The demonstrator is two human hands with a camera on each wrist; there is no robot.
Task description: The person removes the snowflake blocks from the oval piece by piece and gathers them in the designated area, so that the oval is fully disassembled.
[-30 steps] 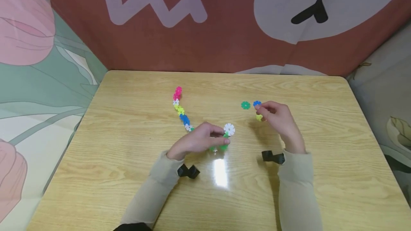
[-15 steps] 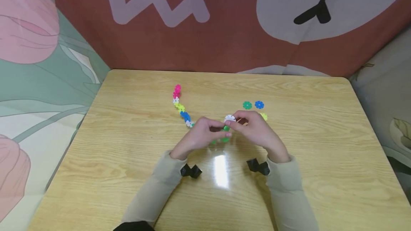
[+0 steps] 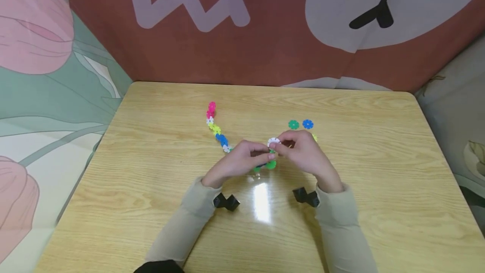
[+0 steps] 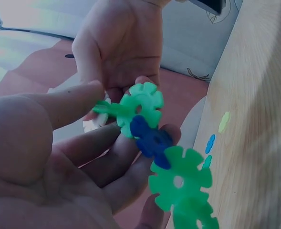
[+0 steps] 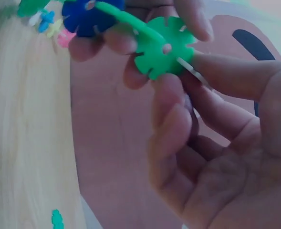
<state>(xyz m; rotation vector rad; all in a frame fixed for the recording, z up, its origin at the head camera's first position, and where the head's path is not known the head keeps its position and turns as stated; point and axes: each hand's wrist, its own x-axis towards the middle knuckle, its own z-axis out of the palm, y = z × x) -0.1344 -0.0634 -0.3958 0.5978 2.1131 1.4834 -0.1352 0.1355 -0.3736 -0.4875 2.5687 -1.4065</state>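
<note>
The white disc (image 3: 273, 142) is between the thumb and fingers of my right hand (image 3: 303, 151), pinched just above the worktop (image 3: 151, 205) and edge-on in the right wrist view, its rim against the end green disc (image 5: 154, 59) of my chain (image 3: 222, 139); I cannot tell whether their slots are joined. My left hand (image 3: 242, 159) pinches that same end of the chain, its thumb against the green plastic and its fingers behind. Back from the end disc come a second green disc (image 4: 150, 100), set crosswise to it, then a dark blue disc (image 4: 154, 141) and two more green ones, overlapping. Beyond my left hand, which hides part of the run, the chain lies on the worktop in a bend going away from me: white, blue, yellow, white again, then pink at the far tip. Past my right hand lie a loose green disc (image 3: 293, 124) and a loose blue disc (image 3: 308, 124), side by side and apart, with a loose yellow disc (image 3: 315, 137) partly hidden behind my knuckles. Beige sleeves (image 3: 345, 226) cover my forearms, and a reddish-brown printed backdrop (image 3: 265, 58) rises behind the worktop's far edge.
</note>
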